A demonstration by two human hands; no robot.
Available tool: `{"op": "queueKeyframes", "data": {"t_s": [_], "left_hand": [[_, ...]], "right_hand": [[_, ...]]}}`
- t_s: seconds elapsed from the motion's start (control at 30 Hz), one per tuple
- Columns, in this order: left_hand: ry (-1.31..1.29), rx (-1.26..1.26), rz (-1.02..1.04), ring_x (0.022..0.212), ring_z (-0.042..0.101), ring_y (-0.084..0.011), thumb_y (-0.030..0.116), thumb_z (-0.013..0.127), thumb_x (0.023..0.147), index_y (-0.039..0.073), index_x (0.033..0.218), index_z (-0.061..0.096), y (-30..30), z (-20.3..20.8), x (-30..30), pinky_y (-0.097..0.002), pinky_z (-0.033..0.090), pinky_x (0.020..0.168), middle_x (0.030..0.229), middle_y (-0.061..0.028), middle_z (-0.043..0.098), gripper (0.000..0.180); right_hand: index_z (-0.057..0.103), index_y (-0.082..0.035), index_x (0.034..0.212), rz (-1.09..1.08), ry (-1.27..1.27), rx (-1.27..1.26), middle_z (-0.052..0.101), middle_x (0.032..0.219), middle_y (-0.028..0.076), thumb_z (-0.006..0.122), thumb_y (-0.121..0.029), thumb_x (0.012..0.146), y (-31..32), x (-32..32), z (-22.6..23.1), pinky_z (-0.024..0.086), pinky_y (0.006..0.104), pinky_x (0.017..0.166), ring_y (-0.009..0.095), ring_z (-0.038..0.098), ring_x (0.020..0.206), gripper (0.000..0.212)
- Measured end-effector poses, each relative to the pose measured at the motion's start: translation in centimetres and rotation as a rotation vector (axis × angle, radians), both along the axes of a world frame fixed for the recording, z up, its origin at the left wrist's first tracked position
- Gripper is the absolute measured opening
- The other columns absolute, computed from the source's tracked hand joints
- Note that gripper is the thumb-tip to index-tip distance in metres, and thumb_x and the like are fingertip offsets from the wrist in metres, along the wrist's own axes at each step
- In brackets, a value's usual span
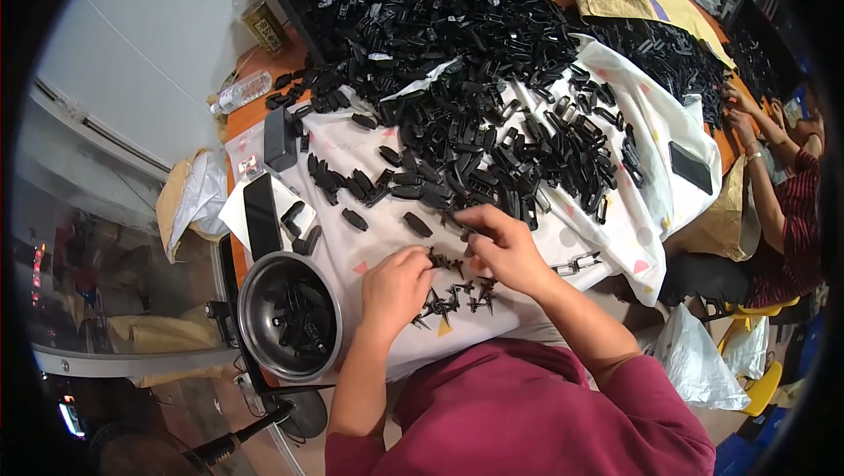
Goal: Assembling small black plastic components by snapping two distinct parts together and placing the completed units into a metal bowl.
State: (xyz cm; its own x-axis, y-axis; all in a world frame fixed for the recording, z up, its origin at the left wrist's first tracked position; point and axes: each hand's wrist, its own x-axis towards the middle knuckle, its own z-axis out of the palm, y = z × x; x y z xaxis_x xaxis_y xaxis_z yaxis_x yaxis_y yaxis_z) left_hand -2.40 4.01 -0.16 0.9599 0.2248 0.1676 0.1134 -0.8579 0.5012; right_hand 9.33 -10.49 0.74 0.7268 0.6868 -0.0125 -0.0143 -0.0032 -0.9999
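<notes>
My left hand (pixel 397 290) rests low over the white patterned cloth (pixel 404 348), its fingers curled together at a cluster of small black spiky plastic parts (pixel 450 296). Whatever it pinches is hidden. Opposite it, my right hand (pixel 505 250) is bent with thumb and forefinger drawn in, close to the near edge of the heap of black plastic clips (pixel 475 155). Something dark shows at its fingertips, too small to name. Single black oval pieces (pixel 418 225) lie just beyond the hands. A few more small parts sit beneath the right hand.
On the left stand a metal bowl (pixel 249 335) with black pieces inside, a dark phone (pixel 261 217) and a black box (pixel 280 138). A plastic bottle (pixel 243 92) lies behind. Another phone (pixel 691 167) is at the right, near a co-worker's arms (pixel 767 195).
</notes>
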Motion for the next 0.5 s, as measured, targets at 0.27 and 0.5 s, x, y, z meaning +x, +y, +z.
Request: {"op": "queueKeyframes", "data": {"t_s": [0.27,0.5], "left_hand": [[-0.279,-1.060,0.149,0.069,0.053,-0.0070,0.000,0.070,0.070,-0.001,0.087,0.061,-2.2,1.9,0.2,-0.0196,0.044,0.062,0.092,-0.0071,0.061,0.019],[-0.362,-0.362,-0.071,0.070,0.053,-0.0065,0.002,0.068,0.073,0.002,0.101,0.061,-1.8,2.2,-0.3,-0.0204,0.045,0.063,0.092,-0.0046,0.062,0.028]], "right_hand": [[0.058,0.001,0.088,0.062,0.673,0.289,0.054,0.063,0.004,0.061,-0.009,0.082,-1.8,-1.0,1.4,0.038,0.0177,0.037,0.007,0.050,0.049,0.012],[0.060,-0.002,0.082,0.118,0.577,-0.015,0.053,0.054,0.001,0.062,-0.010,0.081,-2.4,-0.1,1.6,0.029,0.0177,0.033,0.005,0.044,0.040,0.008]]}}
